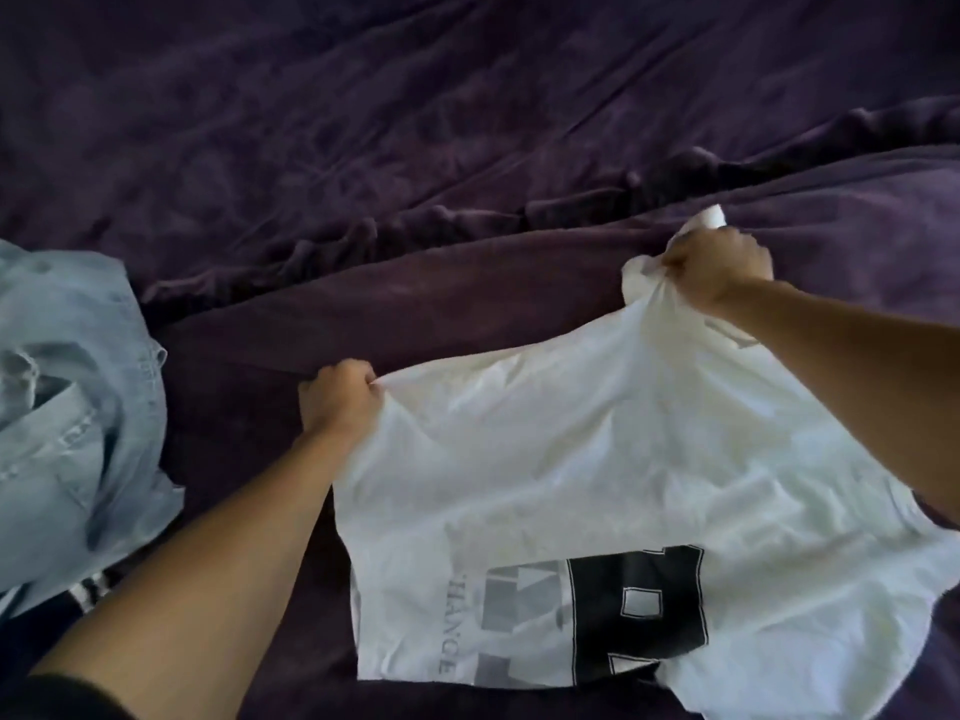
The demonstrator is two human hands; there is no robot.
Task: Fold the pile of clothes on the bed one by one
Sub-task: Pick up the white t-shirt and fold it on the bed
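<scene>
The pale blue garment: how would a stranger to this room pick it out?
Start at the purple bed. Far left, beyond the left hand, lies the crumpled pale blue garment. Unlike the white printed T-shirt, nobody holds it.

Before me lies a bed (467, 111) dressed in deep purple cloth, which fills my view from edge to edge. The far sheet (322, 70) is crumpled, with long, shallow creases running slantwise toward the upper right. A ridge of gathered folds (447, 213) crosses the bed from the middle left up to the right edge. It marks where a thicker cover (467, 314) begins on my side. That cover lies smoother, and its nap is a browner purple. The light is soft and dim and casts no hard shadows. It falls palest on the cover at the far right, and the top left corner is darkest.
</scene>
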